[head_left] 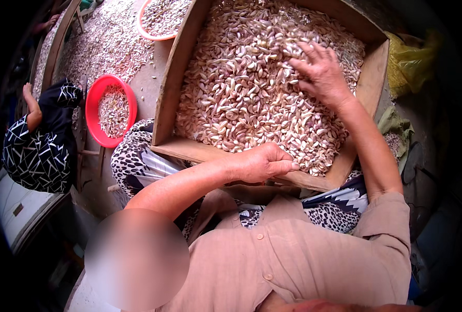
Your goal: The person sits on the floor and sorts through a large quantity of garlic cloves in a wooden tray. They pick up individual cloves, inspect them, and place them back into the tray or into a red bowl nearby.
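A wooden tray (189, 151) full of loose garlic cloves (241, 99), whitish and purple-skinned, lies in front of me over my lap. My right hand (322, 75) reaches into its right side, fingers spread and bent on the cloves, with some motion blur around the fingertips. At the near rim, my left hand (266, 162) rests closed, its thumb pressed against curled fingers. What those fingers hold, if anything, is hidden.
To the left stands a red basin (133, 109) with cloves in it; another basin (142, 28) is farther off. More cloves cover a second wooden-edged surface (59, 47), beside a person in black-and-white patterned clothes (41, 151). A yellow bag (410, 62) lies at the right.
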A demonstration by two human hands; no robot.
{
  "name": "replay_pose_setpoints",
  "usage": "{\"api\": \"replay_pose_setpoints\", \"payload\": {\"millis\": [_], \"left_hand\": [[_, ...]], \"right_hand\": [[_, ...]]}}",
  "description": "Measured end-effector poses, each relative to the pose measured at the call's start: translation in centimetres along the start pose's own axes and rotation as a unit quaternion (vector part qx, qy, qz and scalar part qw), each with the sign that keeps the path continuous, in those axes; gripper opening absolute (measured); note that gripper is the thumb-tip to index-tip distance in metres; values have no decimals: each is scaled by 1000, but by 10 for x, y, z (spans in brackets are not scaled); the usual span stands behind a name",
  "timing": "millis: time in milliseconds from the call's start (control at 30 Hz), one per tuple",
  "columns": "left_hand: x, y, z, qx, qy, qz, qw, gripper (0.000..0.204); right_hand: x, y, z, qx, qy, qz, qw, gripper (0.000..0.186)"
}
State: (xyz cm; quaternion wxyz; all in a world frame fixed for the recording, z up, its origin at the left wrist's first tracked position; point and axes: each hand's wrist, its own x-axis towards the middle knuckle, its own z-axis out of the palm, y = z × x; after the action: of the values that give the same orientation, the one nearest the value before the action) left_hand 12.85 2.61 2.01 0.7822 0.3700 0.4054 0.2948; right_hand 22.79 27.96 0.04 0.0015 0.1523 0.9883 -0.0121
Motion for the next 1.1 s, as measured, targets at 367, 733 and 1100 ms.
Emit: {"api": "replay_pose_setpoints", "payload": {"millis": [367, 733, 1100], "left_hand": [[4, 1, 2, -18, 13, -28, 999, 52], [6, 0, -2, -16, 22, -23, 999, 51], [7, -1, -3, 11, 13, -26, 1000, 50]], "right_hand": [[-60, 81, -43, 105, -99, 153, 978, 20], [-62, 92, -43, 91, -82, 195, 973, 18], [-63, 95, -39, 101, -68, 183, 976, 25]]}}
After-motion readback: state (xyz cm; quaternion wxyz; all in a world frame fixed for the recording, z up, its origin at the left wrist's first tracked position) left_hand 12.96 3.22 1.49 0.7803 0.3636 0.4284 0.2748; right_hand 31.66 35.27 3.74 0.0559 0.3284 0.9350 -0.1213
